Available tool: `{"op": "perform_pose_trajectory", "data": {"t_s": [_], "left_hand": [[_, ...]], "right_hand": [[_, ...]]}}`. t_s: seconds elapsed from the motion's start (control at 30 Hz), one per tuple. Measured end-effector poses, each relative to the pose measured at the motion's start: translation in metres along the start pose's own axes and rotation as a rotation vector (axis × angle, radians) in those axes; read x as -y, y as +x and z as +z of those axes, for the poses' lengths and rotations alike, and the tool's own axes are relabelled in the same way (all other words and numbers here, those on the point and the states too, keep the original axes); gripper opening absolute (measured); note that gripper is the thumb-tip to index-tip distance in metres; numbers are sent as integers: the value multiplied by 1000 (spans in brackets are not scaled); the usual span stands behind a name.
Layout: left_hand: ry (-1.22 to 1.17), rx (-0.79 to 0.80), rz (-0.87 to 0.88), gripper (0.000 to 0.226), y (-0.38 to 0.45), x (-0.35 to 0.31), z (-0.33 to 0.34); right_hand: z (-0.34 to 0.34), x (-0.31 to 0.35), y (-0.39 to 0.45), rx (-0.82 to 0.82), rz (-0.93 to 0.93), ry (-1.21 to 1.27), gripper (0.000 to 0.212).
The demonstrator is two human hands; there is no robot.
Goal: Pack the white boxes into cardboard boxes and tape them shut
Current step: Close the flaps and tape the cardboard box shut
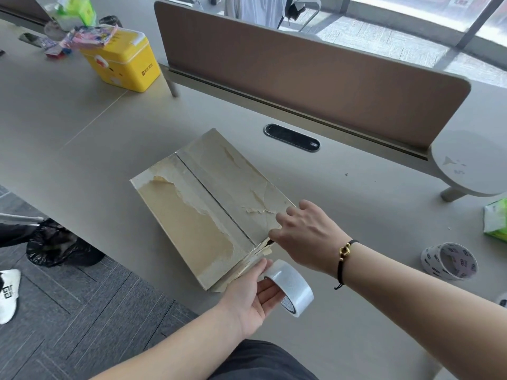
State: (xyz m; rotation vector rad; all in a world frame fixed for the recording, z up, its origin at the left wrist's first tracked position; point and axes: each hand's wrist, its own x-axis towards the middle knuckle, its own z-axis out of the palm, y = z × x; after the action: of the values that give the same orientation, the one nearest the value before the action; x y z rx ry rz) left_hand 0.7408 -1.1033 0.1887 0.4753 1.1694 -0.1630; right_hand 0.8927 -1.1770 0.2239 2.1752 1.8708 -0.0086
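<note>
Colours on the beige desk (82,127): mostly pale neutrals, one yellow accent.
The flat rectangular cardboard box (208,204) was grey-white with torn tan patches and a dark centre seam. The translucent white tape roll (289,287) had black print on its core. The second white tape roll (450,260) carried repeated black logos. The square yellow plastic case (123,60) had a white latch. The divider panel (301,69) was brown, the trash bag (60,242) black, the wrist cord (344,256) black with a gold bead, the packet (496,220) green.

Matt cardboard box (208,204) with torn, rough paper skin; glossy plastic tape roll (288,286); smooth matt table (356,215).
</note>
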Motion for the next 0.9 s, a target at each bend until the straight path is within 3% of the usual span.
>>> {"op": "perform_pose_trajectory", "data": {"t_s": [0.6, 0.8, 0.9], "left_hand": [[17, -21, 5, 24, -1, -1, 1], [50, -41, 11, 31, 0, 0, 2], [70, -54, 19, 35, 1, 0, 1]], "right_hand": [[-4, 9, 2, 18, -28, -157, 26], [11, 2, -4, -154, 44, -190, 38], [17, -19, -15, -156, 107, -157, 38]]}}
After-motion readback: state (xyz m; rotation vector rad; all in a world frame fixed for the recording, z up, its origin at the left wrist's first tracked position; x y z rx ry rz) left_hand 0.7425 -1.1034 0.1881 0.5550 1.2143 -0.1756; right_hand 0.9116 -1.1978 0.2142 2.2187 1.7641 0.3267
